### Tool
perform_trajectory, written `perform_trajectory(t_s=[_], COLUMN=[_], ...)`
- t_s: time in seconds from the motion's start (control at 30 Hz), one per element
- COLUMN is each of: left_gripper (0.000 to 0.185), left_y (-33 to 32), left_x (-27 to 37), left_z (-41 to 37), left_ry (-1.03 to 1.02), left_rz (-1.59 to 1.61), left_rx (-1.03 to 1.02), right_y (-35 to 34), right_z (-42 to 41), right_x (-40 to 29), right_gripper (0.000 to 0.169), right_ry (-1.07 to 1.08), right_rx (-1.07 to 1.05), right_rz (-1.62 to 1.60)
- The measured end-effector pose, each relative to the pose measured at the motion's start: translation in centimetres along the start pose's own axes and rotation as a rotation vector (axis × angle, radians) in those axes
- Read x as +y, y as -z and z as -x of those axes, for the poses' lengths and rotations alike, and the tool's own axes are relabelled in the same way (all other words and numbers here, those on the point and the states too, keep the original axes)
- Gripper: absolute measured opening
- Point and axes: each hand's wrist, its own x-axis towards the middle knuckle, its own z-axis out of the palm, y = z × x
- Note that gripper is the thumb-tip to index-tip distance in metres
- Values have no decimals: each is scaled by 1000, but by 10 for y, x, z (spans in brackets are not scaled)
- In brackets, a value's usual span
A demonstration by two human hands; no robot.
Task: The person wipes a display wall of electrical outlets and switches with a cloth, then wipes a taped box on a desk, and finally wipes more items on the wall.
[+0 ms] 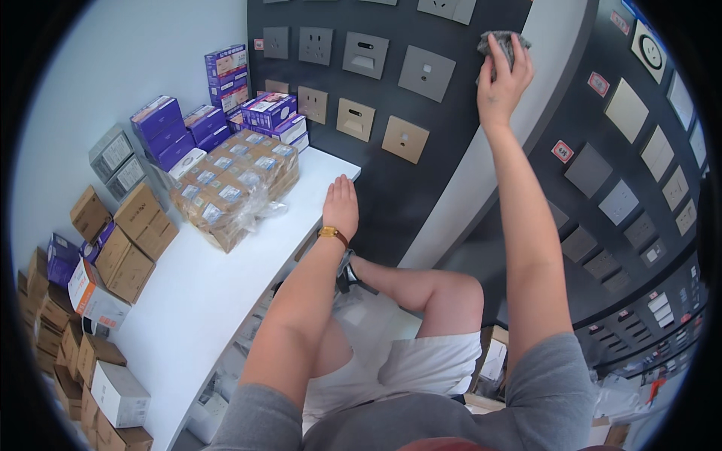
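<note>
My right hand (pixel 503 84) is raised and presses a crumpled grey cloth (pixel 515 40) against the upper right part of a dark display panel (pixel 389 189). Its fingers spread over the cloth, close beside a white upright post (pixel 555 34). Rows of grey and gold wall sockets and switch plates are mounted on the panel, and a grey plate (pixel 427 73) is the nearest below left of this hand. My left hand (pixel 341 206) lies flat, empty, at the edge of a white shelf (pixel 186 315). A watch (pixel 328 231) is on that wrist.
On the shelf sit a plastic-wrapped bundle of brown cartons (pixel 237 180), purple boxes (pixel 161 132) and many brown cardboard boxes (pixel 124 265). A second dark panel (pixel 615 225) with switch plates curves along the right. Goods in clear plastic (pixel 211 403) lie under the shelf.
</note>
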Motion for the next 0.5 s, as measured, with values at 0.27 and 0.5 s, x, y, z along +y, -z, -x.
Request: perform_trajectory(t_s=[0.27, 0.5], left_gripper=[75, 73], left_y=[-3, 10], left_x=[1, 1], left_z=[1, 3], left_ry=[7, -11], left_rz=[10, 23], left_rx=[28, -7], right_y=[45, 107], right_z=[155, 257], right_x=[-66, -87], right_gripper=[51, 64], right_ry=[-327, -385], right_rx=[-235, -618], right_rz=[6, -80])
